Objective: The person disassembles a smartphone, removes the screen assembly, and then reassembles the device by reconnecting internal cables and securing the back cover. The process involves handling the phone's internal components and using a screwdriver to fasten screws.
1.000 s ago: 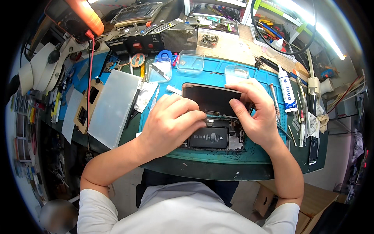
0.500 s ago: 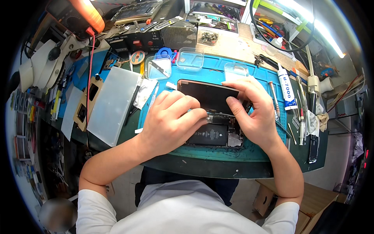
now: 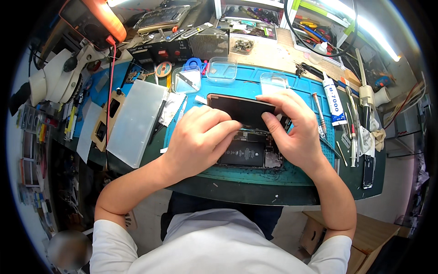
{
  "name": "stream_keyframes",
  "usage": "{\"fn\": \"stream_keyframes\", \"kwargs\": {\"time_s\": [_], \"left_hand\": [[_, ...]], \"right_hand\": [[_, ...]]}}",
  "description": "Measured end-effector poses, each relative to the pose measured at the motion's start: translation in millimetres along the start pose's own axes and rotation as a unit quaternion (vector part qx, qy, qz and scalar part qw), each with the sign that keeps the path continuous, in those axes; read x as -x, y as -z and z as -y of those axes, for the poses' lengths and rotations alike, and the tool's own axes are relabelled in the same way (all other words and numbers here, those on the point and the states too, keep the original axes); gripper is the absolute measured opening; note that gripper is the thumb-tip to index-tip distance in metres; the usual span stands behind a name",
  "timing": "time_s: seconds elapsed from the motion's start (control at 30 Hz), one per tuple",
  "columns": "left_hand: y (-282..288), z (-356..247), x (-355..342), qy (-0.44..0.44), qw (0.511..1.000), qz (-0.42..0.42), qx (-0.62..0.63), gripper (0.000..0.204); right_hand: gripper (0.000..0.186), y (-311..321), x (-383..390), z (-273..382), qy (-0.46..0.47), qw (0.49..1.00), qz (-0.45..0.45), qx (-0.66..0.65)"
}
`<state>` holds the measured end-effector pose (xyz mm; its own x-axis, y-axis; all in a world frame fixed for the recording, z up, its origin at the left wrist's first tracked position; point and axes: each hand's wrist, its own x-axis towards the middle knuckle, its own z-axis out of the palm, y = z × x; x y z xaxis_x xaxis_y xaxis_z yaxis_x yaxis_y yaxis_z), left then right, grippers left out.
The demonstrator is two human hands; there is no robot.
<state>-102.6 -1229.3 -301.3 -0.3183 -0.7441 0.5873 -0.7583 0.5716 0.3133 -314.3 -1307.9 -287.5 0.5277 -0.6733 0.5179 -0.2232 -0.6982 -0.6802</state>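
Observation:
An opened phone body (image 3: 273,158) with a black battery (image 3: 242,153) lies on the blue-green work mat (image 3: 292,178). Behind it stands the phone's dark screen panel (image 3: 237,107), tilted up along the body's far side. My right hand (image 3: 294,125) grips the panel's right end, thumb on the near face and fingers over the upper edge. Over the left part of the phone, my left hand (image 3: 197,139) has its thumb and forefinger closed together near the seam between panel and body. Anything between those fingertips is too small to make out.
Left of the mat lie a frosted plastic sheet (image 3: 136,125) and a black pen-like tool (image 3: 157,118). Clear plastic boxes (image 3: 221,70) stand behind the phone. A glue tube (image 3: 334,100), screwdriver (image 3: 318,109) and tweezers sit at right. An orange-cased multimeter (image 3: 89,23) is at far left.
The left fingertips have shifted slightly up toward the panel, uncovering more of the phone's inside. The right hand keeps its hold on the panel. The whole view has shifted a little.

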Motion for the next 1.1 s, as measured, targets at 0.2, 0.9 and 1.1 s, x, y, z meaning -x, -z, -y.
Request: {"fn": "stream_keyframes", "kwargs": {"time_s": [0.2, 0.9, 1.1], "left_hand": [[1.9, 3.2, 6.5, -0.064, 0.998, -0.001, -0.001, 0.023], [10.4, 1.9, 18.9, -0.060, 0.994, 0.070, -0.049, 0.040], [19.0, -2.1, 20.9, -0.046, 0.991, 0.121, -0.035, 0.041]], "right_hand": [[0.026, 2.0, 1.2, 0.6, -0.006, 1.000, -0.003, -0.004], [0.028, -0.4, 2.0, -12.1, 0.016, 1.000, 0.016, -0.003], [0.030, 0.7, 1.5, -12.9, 0.032, 0.999, 0.018, 0.004]]}}
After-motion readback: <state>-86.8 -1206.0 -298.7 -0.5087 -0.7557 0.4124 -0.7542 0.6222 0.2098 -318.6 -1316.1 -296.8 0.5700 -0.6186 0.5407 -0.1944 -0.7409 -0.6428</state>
